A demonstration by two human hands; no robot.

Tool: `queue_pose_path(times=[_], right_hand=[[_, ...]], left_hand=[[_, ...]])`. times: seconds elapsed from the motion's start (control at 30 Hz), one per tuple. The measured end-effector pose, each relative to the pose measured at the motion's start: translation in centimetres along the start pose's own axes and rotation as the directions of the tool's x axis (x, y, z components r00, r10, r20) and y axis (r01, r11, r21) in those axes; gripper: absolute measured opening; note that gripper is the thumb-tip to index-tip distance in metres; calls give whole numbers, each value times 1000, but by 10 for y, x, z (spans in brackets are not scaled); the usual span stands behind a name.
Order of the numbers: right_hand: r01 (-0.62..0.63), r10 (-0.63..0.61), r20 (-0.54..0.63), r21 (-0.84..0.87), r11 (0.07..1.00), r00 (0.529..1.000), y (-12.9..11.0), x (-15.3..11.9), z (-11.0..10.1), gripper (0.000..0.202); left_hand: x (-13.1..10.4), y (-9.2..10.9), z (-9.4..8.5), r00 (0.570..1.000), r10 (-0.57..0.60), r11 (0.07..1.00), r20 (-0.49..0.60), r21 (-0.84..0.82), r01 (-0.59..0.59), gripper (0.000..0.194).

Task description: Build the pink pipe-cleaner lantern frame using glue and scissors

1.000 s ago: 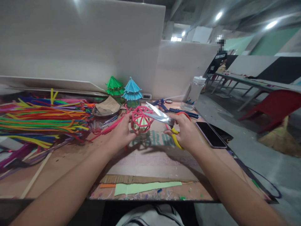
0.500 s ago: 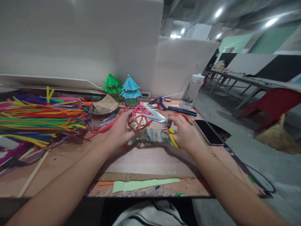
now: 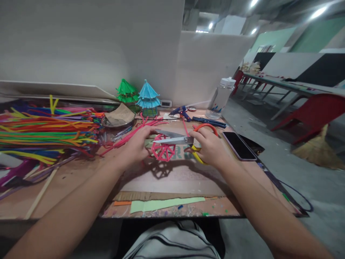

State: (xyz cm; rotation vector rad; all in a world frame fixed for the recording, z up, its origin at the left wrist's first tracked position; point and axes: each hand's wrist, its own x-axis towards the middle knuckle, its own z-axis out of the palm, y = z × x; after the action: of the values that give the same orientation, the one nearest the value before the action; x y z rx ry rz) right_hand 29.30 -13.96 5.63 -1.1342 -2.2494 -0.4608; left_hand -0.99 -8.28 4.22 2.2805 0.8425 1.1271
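Note:
Between my hands is a pink, wheel-like frame (image 3: 163, 154) with spokes, apparently made of pipe cleaners. My left hand (image 3: 140, 145) grips it at its left side, fingers closed, and holds it above the table. My right hand (image 3: 208, 147) is wrapped round the orange and yellow handles of a pair of scissors (image 3: 178, 139). The scissors' blades are spread and point left, across the upper part of the pink frame. Behind my left hand lie loose pink pipe cleaners (image 3: 129, 135).
Bundled coloured pipe cleaners (image 3: 51, 131) fill the left side. At the back stand a green tiered model (image 3: 127, 92), a blue one (image 3: 148, 99), a metal dish (image 3: 117, 122), a glue gun (image 3: 182, 112) and a water bottle (image 3: 221, 99). A phone (image 3: 239, 145) lies right.
The scissors' blades have spread apart and swung to point more level leftward. The pink frame has tilted and dropped slightly, its spoked face now turned more towards me.

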Motion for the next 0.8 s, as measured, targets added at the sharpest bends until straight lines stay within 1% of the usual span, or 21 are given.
queue_pose_path(times=[0.07,0.13,0.2,0.27,0.37,0.5,0.57,0.67,0.8], right_hand=[[-4,4,13,22,1000,1000,-4,0,1,39],[-17,16,10,41,999,1000,-8,1,3,38],[-22,23,-10,55,998,1000,-11,1,4,35],[-12,14,-33,59,998,999,-13,1,6,34],[0,1,-16,49,999,1000,-14,1,8,32],[-10,10,3,59,998,1000,-14,1,8,31],[-9,10,-2,62,998,1000,-14,2,8,31],[6,-5,-9,55,998,1000,-15,2,7,29],[39,-37,-43,52,998,998,-15,2,6,26]], left_hand=[[-1,0,1,1000,18,999,-5,46,-18,53],[-3,2,2,1000,2,999,-19,34,-1,49],[-4,5,3,999,-11,1000,-39,12,11,49],[-6,8,5,998,5,1000,-55,26,-4,49],[-8,13,8,998,21,999,-66,41,-18,50],[-10,17,12,995,-73,997,-74,-38,71,51],[-11,20,12,993,-90,995,-70,-52,86,48],[-11,21,11,996,-68,997,-61,-32,66,47],[-10,17,12,998,-10,1000,-57,-25,8,48]])
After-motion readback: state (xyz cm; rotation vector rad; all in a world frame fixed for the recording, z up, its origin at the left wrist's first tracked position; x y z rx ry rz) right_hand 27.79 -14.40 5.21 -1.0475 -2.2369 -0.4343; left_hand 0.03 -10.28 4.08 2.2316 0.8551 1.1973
